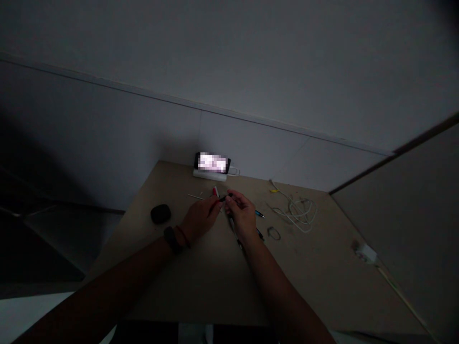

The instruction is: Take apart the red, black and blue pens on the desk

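My left hand, with a dark watch on its wrist, is closed in a pinch on a slim dark pen-like piece. My right hand pinches the far end of the same piece, so the fingers of both hands almost meet above the table. The dim light and the fingers hide most of its shape. Beneath and beside my right hand lie several pens, among them a blue one and a dark one. Just beyond my left fingers is a small red and white item.
A lit phone leans on a white stand against the wall. A black rounded case lies at left, a thin white stick nearby. On the right are a coiled white cable, a small loop and a white plug.
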Demonstrator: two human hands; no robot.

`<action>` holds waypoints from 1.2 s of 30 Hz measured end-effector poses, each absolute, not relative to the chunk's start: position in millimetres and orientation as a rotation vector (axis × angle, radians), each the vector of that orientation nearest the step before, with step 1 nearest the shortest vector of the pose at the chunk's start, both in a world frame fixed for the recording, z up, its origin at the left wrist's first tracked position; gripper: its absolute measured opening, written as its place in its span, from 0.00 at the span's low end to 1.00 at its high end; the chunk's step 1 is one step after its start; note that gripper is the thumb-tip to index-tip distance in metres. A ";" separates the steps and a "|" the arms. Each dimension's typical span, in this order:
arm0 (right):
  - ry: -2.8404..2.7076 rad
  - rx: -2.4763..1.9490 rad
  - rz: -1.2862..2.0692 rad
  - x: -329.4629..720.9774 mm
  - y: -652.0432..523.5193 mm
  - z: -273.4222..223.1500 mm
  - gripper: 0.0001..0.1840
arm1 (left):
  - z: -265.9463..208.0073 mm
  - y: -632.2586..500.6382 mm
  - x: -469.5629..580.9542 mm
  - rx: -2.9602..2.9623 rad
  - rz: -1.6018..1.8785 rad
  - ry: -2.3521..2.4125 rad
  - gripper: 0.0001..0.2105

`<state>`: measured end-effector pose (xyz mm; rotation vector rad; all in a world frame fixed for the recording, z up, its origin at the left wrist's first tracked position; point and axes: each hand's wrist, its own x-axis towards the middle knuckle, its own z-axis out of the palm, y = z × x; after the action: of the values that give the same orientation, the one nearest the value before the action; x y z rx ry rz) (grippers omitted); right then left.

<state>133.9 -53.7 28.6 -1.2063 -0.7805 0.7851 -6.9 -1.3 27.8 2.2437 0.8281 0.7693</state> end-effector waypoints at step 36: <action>-0.766 -1.163 0.769 139.7 -54.0 27.7 0.22 | 33.7 -3.0 -6.1 2.236 0.761 0.824 0.14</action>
<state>139.7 -54.0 27.7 -1.1629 -0.7659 0.7686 -6.1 -3.0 33.7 2.2356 0.8239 0.7612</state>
